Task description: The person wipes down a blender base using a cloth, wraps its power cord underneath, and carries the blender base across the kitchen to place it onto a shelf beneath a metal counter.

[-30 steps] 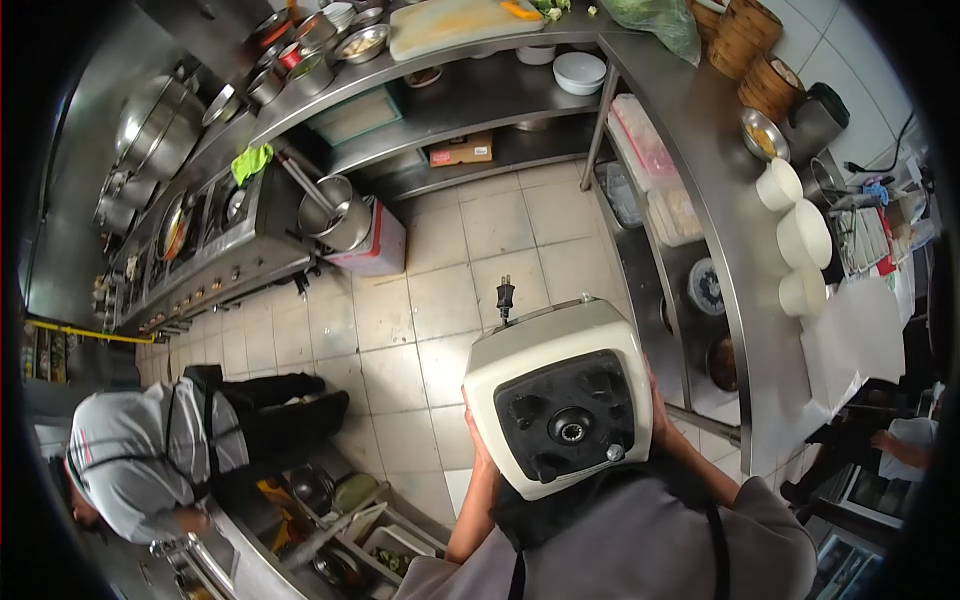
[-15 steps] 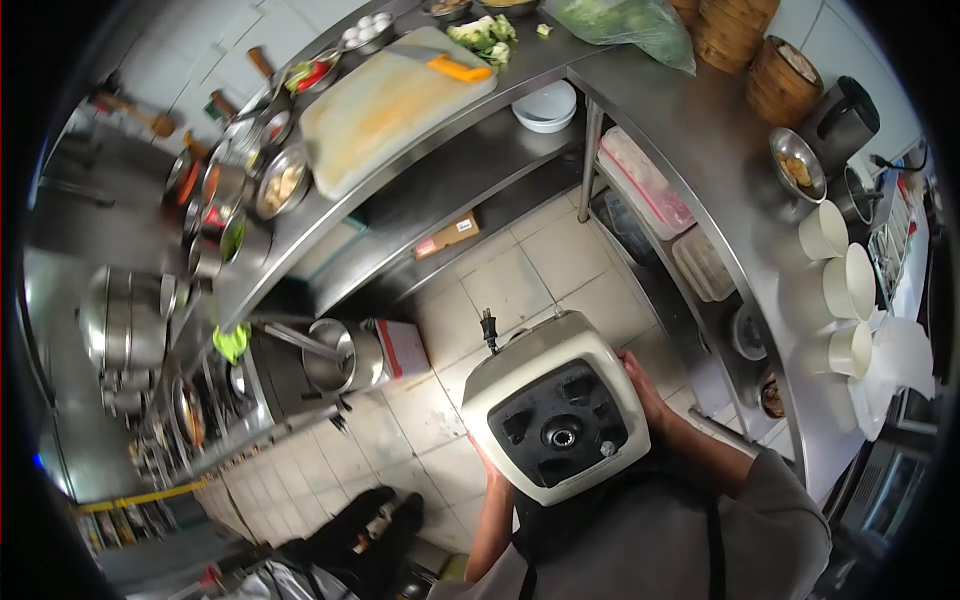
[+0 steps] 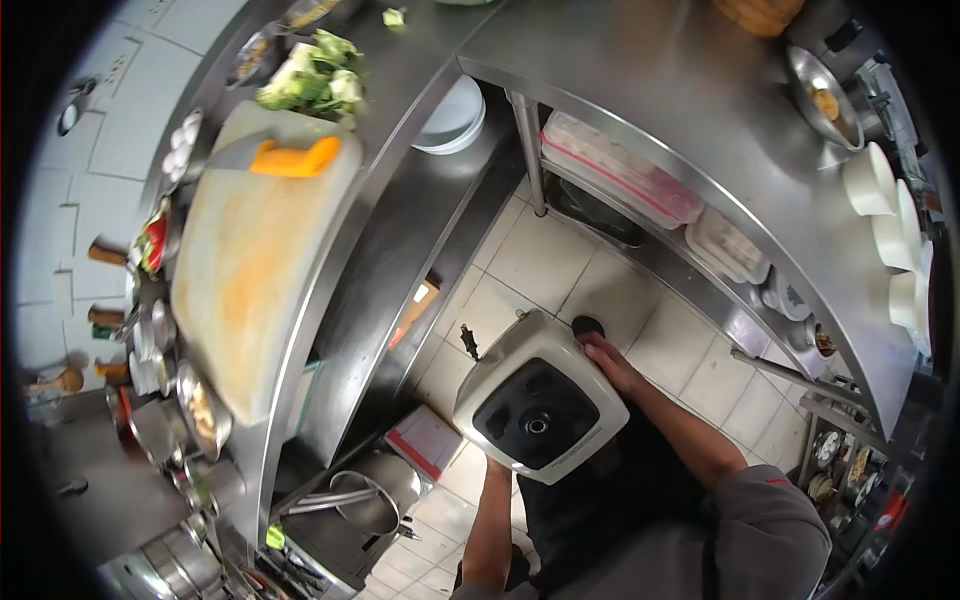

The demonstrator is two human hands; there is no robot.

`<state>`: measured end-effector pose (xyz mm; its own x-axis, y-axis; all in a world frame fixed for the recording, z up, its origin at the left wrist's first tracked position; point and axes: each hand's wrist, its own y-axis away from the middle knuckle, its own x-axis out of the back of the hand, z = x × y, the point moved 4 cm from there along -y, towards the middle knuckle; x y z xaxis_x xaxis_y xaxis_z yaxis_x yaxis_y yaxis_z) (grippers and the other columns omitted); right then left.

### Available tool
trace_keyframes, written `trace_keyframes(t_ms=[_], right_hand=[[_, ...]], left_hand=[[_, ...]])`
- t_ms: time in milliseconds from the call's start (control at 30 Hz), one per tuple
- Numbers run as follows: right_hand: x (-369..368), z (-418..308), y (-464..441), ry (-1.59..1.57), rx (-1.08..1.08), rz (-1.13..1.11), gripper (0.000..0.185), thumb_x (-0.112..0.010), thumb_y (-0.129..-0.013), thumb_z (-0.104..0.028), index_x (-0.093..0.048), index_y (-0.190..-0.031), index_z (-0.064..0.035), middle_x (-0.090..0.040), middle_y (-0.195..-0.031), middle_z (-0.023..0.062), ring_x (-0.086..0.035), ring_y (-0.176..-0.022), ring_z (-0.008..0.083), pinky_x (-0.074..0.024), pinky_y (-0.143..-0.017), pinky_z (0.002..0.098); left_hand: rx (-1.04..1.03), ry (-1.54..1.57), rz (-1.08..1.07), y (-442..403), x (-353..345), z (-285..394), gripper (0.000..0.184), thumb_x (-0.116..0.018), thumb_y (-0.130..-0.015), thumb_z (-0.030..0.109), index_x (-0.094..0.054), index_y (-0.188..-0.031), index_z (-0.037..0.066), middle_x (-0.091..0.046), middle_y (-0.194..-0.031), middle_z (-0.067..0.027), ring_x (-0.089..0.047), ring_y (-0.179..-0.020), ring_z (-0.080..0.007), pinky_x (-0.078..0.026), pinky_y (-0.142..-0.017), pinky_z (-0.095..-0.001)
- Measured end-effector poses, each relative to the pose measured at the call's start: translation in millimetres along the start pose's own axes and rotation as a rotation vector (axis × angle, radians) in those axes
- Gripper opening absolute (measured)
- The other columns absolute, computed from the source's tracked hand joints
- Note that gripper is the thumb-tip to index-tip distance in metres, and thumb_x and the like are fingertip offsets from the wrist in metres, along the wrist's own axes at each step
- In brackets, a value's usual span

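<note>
A cream blender base (image 3: 537, 405) with a black top and a round drive socket is held in front of my body, with no jug on it. Around its right side my right hand (image 3: 606, 358) is closed, gripping the housing edge. My left hand (image 3: 499, 470) supports the lower left side, its fingers mostly hidden under the housing. The power plug (image 3: 470, 342) sticks out beside the base at its far left.
Steel counters run along the left and right. On the left one lie a cutting board (image 3: 250, 270), an orange-handled knife (image 3: 295, 158) and cut broccoli (image 3: 318, 80). White cups (image 3: 875, 185) stand on the right counter (image 3: 700, 90). A steel pot (image 3: 365, 500) sits at lower left.
My view has turned, so the counters appear rotated and nearer. The blender base stays in both hands and has shifted slightly left in view. The green bag has left the view.
</note>
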<state>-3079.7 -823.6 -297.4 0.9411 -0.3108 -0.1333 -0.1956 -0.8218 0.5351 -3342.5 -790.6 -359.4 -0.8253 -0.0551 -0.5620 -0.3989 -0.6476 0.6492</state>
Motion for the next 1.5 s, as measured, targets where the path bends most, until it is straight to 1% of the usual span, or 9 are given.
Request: trace_keyframes(t_ms=[367, 633, 767, 1100, 1167, 1233, 1300, 1367, 1500], right_hand=[[44.3, 109.8, -264.2, -0.069, -0.07, -0.022, 0.056, -0.044, -0.087, -0.053, -0.047, -0.119, -0.0059, -0.051, -0.114, 0.011, -0.048, -0.106, 0.0193, -0.0367, -0.091, 0.0317], [45.2, 134.1, -419.9, -0.075, -0.006, -0.24, 0.061, -0.038, -0.09, -0.055, -0.043, -0.129, -0.008, -0.046, -0.127, 0.0099, -0.044, -0.115, 0.0189, -0.0346, -0.096, 0.0334], [36.4, 146.5, -469.1, -0.195, 0.21, -0.307, 0.058, -0.033, -0.094, -0.049, -0.036, -0.136, -0.0091, -0.037, -0.14, 0.0047, -0.033, -0.128, 0.0176, -0.0258, -0.106, 0.0321], [21.6, 153.6, -528.6, -0.346, 0.033, -0.542, 0.061, -0.028, -0.094, -0.051, -0.027, -0.141, -0.012, -0.024, -0.147, 0.0027, -0.026, -0.132, 0.0169, -0.0206, -0.109, 0.0303], [21.4, 159.9, -531.8, -0.499, -0.078, -0.588, 0.057, -0.029, -0.095, -0.05, -0.028, -0.141, -0.0157, -0.028, -0.145, 0.0028, -0.034, -0.128, 0.0178, -0.0298, -0.104, 0.0309], [26.4, 160.1, -541.3, -0.34, 0.104, -0.53, 0.057, -0.029, -0.095, -0.049, -0.029, -0.141, -0.0161, -0.03, -0.144, 0.0032, -0.037, -0.126, 0.0174, -0.0321, -0.103, 0.0307], [23.4, 167.9, -552.0, -0.484, -0.049, -0.49, 0.058, -0.033, -0.094, -0.05, -0.037, -0.136, -0.0113, -0.042, -0.136, 0.0062, -0.047, -0.117, 0.0165, -0.0394, -0.097, 0.0303], [13.7, 136.5, -526.1, -0.53, -0.181, -0.485, 0.056, -0.041, -0.092, -0.049, -0.049, -0.126, -0.0055, -0.061, -0.112, 0.0087, -0.062, -0.091, 0.0159, -0.0504, -0.084, 0.0306], [11.8, 131.0, -533.6, -0.545, -0.218, -0.525, 0.058, -0.04, -0.092, -0.05, -0.048, -0.127, -0.0055, -0.059, -0.116, 0.0091, -0.061, -0.096, 0.016, -0.0485, -0.087, 0.0304]], left_hand=[[-0.147, 0.226, -0.325, -279.8, 56.7, -38.4, 0.051, -0.041, -0.093, 0.039, -0.039, -0.128, 0.003, -0.048, -0.126, -0.0142, -0.049, -0.112, -0.0281, -0.043, -0.096, -0.0419], [-0.251, 0.245, -0.225, -422.6, 74.1, -11.6, 0.054, -0.038, -0.091, 0.048, -0.044, -0.124, 0.006, -0.052, -0.121, -0.0128, -0.051, -0.108, -0.0283, -0.044, -0.093, -0.0421], [-0.405, 0.191, -0.172, -453.4, 69.2, 9.0, 0.055, -0.037, -0.091, 0.05, -0.044, -0.125, 0.008, -0.051, -0.122, -0.0112, -0.051, -0.109, -0.0279, -0.044, -0.093, -0.041], [-0.35, 0.271, -0.248, -487.5, 70.0, 29.1, 0.06, -0.033, -0.089, 0.055, -0.044, -0.126, 0.009, -0.051, -0.123, -0.0095, -0.051, -0.109, -0.0273, -0.043, -0.093, -0.0409], [-0.348, 0.286, -0.232, -494.2, 79.2, 26.9, 0.061, -0.032, -0.089, 0.056, -0.043, -0.126, 0.009, -0.051, -0.123, -0.0091, -0.051, -0.109, -0.0272, -0.042, -0.094, -0.0408], [-0.369, 0.266, -0.179, -504.6, 83.3, 28.3, 0.066, -0.029, -0.088, 0.06, -0.042, -0.129, 0.01, -0.05, -0.126, -0.0077, -0.049, -0.11, -0.0266, -0.041, -0.094, -0.0403], [-0.369, 0.225, -0.09, -493.3, 76.3, 36.9, 0.067, -0.028, -0.088, 0.06, -0.041, -0.13, 0.011, -0.048, -0.127, -0.0074, -0.048, -0.112, -0.0264, -0.04, -0.095, -0.0397], [-0.366, 0.234, 0.02, -495.1, 84.5, 39.0, 0.068, -0.025, -0.089, 0.061, -0.039, -0.131, 0.01, -0.047, -0.129, -0.0072, -0.046, -0.115, -0.0268, -0.038, -0.098, -0.0393], [-0.458, 0.23, 0.001, -481.2, 81.8, 34.4, 0.065, -0.024, -0.091, 0.058, -0.036, -0.133, 0.009, -0.046, -0.13, -0.0074, -0.045, -0.116, -0.0278, -0.037, -0.099, -0.0399]])
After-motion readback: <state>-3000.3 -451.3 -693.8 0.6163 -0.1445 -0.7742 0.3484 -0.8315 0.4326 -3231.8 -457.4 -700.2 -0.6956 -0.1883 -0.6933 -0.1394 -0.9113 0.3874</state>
